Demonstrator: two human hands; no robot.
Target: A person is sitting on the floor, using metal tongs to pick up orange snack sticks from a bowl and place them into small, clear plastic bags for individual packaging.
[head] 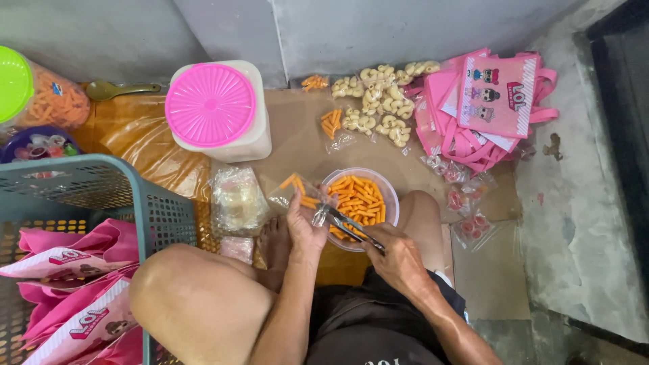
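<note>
I sit cross-legged on the floor. My left hand (304, 220) holds a small clear plastic bag (297, 190) with a few orange snack sticks in it, its mouth pinched at the fingers. My right hand (399, 260) grips metal tongs (351, 228) whose tips reach the bag's mouth over a clear bowl (392, 196) of orange snack sticks. The bowl rests on the floor between my knees.
A white jar with a pink lid (211, 105) stands ahead. Filled snack bags (378, 101) and pink printed tote bags (487, 101) lie at the back right. A teal basket (94, 203) with pink bags is at left. A stack of empty clear bags (236, 199) lies by my foot.
</note>
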